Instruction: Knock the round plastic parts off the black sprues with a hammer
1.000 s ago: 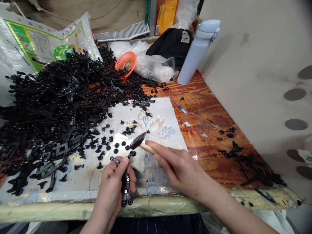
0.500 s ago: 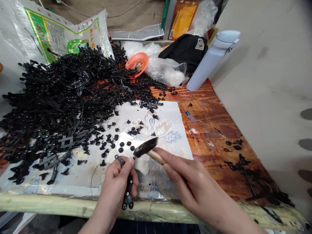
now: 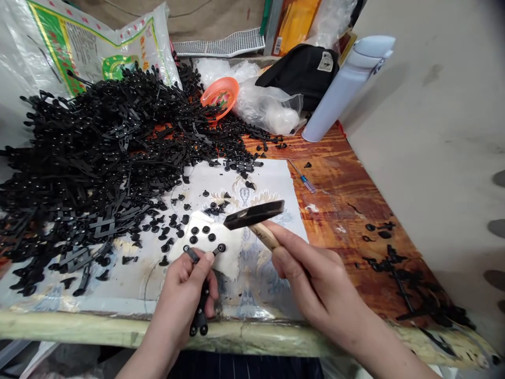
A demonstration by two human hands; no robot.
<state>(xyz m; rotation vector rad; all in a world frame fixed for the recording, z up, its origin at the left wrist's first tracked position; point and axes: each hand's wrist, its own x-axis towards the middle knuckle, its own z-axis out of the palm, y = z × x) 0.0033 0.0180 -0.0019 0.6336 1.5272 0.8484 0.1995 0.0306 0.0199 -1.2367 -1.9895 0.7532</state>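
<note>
My left hand is closed around a black jointed plastic linkage; two of its arms stick out above the fingers and its lower end hangs below them. One upper arm ends over a pale flat pad. Several round black caps lie on that pad, just beyond the left hand. In my right hand is a hammer, gripped by its short wooden handle. The dark hammer head is raised above the pad, apart from the linkage.
A large heap of black linkages covers the left side. Loose black plugs lie on the patterned sheet. Farther back are an orange dish, a black bag and a pale bottle. A screwdriver lies on the right.
The hammer has lifted up and to the right, away from the linkage's end, which now shows. My left hand still grips the linkage, with little movement.
</note>
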